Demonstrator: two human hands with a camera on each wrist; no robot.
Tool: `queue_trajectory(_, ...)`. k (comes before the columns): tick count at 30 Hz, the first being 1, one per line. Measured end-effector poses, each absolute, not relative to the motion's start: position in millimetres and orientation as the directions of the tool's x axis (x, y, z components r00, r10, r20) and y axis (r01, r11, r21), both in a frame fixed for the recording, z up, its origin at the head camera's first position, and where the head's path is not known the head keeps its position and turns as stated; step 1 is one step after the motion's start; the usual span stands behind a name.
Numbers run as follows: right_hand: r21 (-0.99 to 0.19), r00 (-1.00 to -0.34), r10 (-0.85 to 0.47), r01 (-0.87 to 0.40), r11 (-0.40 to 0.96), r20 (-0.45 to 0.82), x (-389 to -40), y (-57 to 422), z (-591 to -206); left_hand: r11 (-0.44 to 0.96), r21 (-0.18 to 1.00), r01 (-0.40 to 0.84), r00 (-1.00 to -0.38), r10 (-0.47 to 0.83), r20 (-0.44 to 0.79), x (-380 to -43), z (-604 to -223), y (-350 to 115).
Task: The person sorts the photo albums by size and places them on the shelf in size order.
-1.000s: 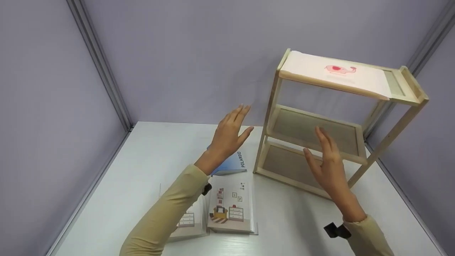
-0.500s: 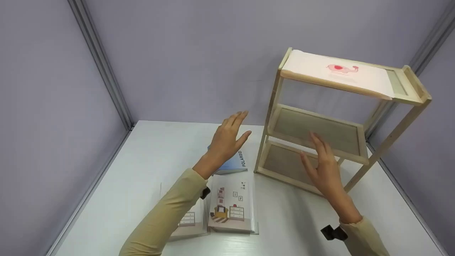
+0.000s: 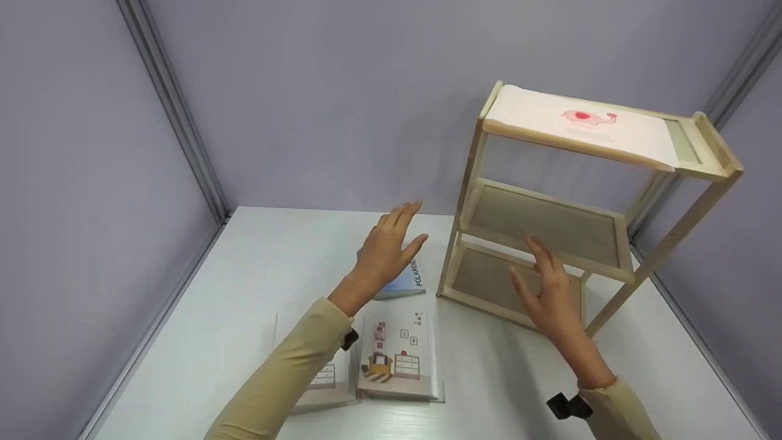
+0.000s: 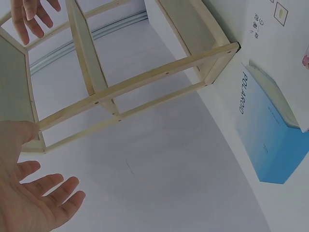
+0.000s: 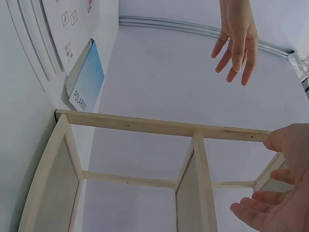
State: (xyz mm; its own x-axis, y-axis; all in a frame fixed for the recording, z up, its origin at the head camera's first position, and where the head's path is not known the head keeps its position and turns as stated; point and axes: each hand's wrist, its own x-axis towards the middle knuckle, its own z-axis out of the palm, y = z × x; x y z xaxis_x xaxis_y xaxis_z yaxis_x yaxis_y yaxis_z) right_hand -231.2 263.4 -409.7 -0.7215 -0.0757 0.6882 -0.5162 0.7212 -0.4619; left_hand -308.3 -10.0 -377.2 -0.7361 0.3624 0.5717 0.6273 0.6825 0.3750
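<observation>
My left hand [image 3: 385, 249] hovers over the table with fingers extended and thumb apart, holding nothing. Below it lies a blue box-like item marked POLAROID [image 3: 408, 283], partly hidden by that hand in the head view; the left wrist view shows more of its blue cover [image 4: 275, 145]. My right hand [image 3: 548, 299] is raised in front of the wooden shelf [image 3: 459, 244], its fingers loosely extended around nothing. Nearer to me, a white illustrated book [image 3: 397, 348] lies beside a similar book [image 3: 324, 391], which the left forearm partly covers.
Three tiers make up the shelf, at the table's right. A white sheet with a pink elephant [image 3: 589, 117] lies over its top tier; the middle tier [image 3: 544, 220] and bottom tier [image 3: 489, 281] have greyish panels. Pale walls [image 3: 342, 122] enclose the white table [image 3: 244, 275].
Both hands have sunk a little and drawn slightly back toward me, the right one also shifting left. The books, the blue item and the shelf stay where they were.
</observation>
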Motion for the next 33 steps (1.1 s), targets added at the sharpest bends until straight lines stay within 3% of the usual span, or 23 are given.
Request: queue_trajectory(33, -0.519, -0.772, -0.116, -0.521, 0.678, 0.625, -229, 250, -435, 0.680, 0.443, 0.585, -0.794, 0.366, 0.486, -299, -413, -23)
